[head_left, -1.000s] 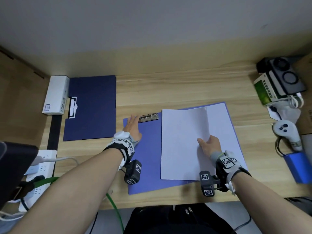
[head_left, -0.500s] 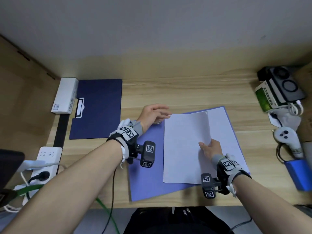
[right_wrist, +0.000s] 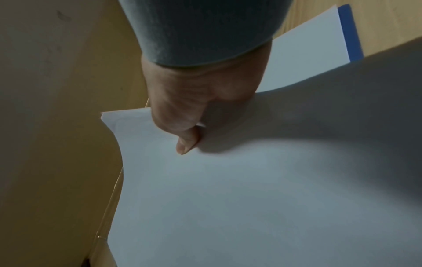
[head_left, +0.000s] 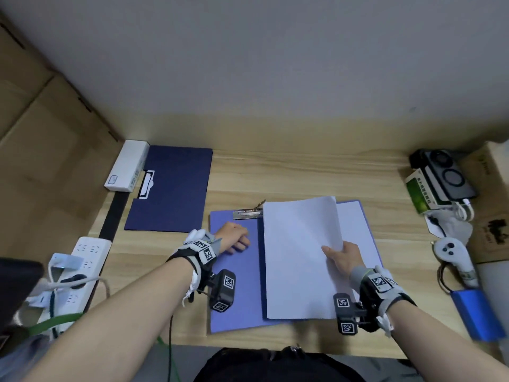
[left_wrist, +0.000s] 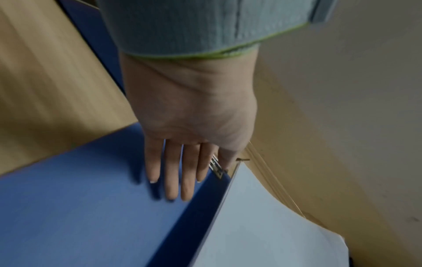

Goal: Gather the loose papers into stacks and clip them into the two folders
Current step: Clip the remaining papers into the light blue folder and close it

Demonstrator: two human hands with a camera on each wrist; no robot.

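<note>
An open light-blue folder (head_left: 234,299) lies in front of me on the desk, its metal clip (head_left: 248,214) at the top of the left half. A white paper stack (head_left: 297,260) lies over its right half. My right hand (head_left: 340,256) pinches the stack's right edge (right_wrist: 205,144) and lifts it, so the sheets curl up over another sheet below (head_left: 355,232). My left hand (head_left: 234,239) hovers with straight fingers (left_wrist: 173,178) just over the folder's left half (left_wrist: 80,207), below the clip (left_wrist: 215,168), holding nothing. A dark-blue clipboard folder (head_left: 170,188) lies at the back left.
A white box (head_left: 126,166) sits left of the dark folder. A power strip (head_left: 80,268) with cables lies at the front left. At the right edge stand electronic devices (head_left: 438,180), a white controller (head_left: 454,257) and a blue box (head_left: 476,312).
My left hand drew back from the clip and paper's top corner to the folder's left half. My right hand lifted the stack's right edge higher. The clip's lever now stands up.
</note>
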